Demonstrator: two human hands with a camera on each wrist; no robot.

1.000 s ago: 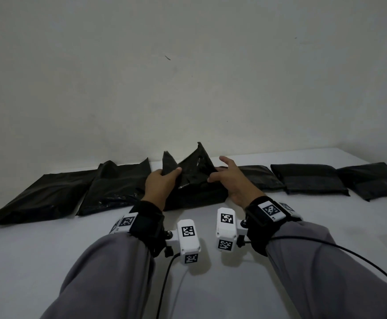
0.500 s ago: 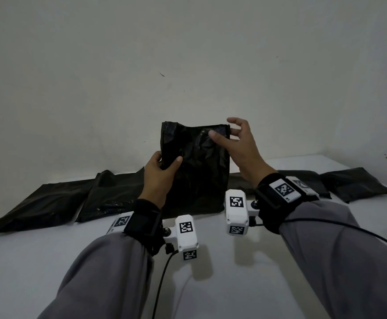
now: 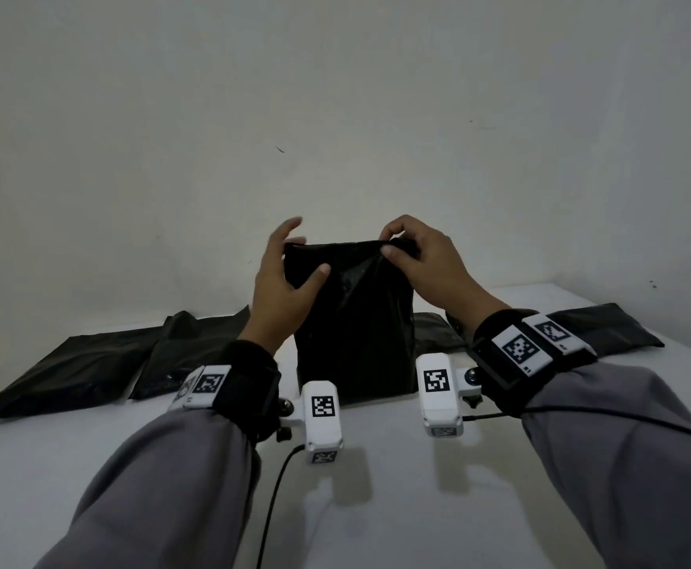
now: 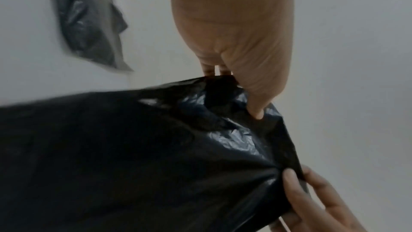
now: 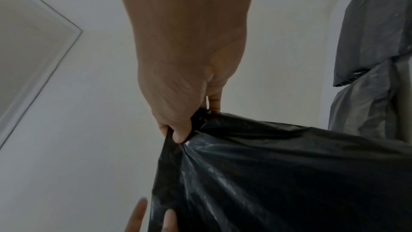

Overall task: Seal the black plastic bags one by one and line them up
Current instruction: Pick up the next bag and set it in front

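Unlabelled black bag (image 3: 354,322), both hands

The black bag (image 3: 354,322) has been lifted from lying low in the row to standing upright on the surface (image 3: 376,507). The left hand (image 3: 284,297) has moved up to its top left corner. The right hand (image 3: 426,256) now pinches the top right edge.
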